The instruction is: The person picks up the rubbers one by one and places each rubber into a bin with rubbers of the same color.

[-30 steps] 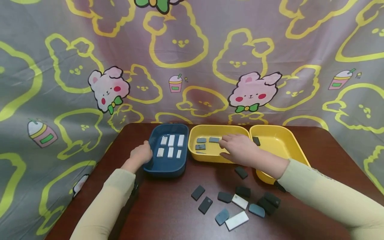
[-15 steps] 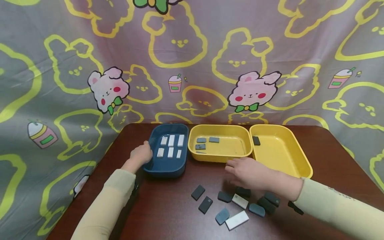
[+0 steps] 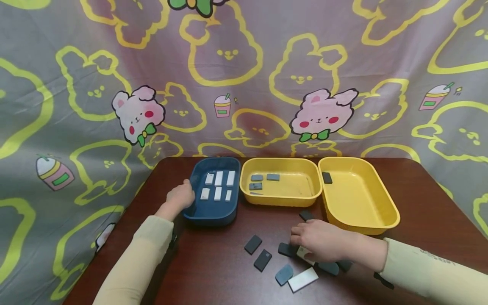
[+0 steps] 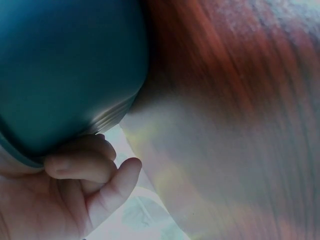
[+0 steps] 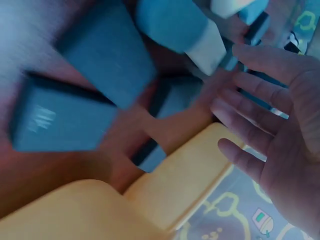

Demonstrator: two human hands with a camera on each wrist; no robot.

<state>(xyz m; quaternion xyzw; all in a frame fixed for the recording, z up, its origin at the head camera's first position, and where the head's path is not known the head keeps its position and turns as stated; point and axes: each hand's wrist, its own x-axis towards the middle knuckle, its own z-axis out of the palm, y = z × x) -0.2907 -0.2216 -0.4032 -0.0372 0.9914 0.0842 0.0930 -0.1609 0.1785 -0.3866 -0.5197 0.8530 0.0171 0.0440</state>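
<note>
My left hand [image 3: 181, 195] grips the left rim of a blue tray [image 3: 213, 213]; in the left wrist view its fingers [image 4: 82, 165] curl at the rim. Several white eraser-like blocks [image 3: 218, 178] lie in two rows in that tray. My right hand [image 3: 324, 240] hangs low over a loose pile, partly hiding a white block [image 3: 302, 253] and a grey-blue block [image 3: 328, 268]. Its fingers are loosely spread in the right wrist view, with nothing between them. A black block [image 3: 285, 249] lies by its fingertips, and a long white block [image 3: 303, 279] lies nearer me.
A middle yellow tray [image 3: 282, 201] holds several grey blocks [image 3: 273, 177]. Beside it, the right yellow tray [image 3: 358, 203] has one black block [image 3: 326, 178] in its back left corner. Two black blocks [image 3: 262, 260] lie left of the pile. A patterned curtain [image 3: 244, 76] hangs behind the table.
My right hand has come from over the middle yellow tray down toward me, onto the pile of blocks. The left hand has stayed at the blue tray.
</note>
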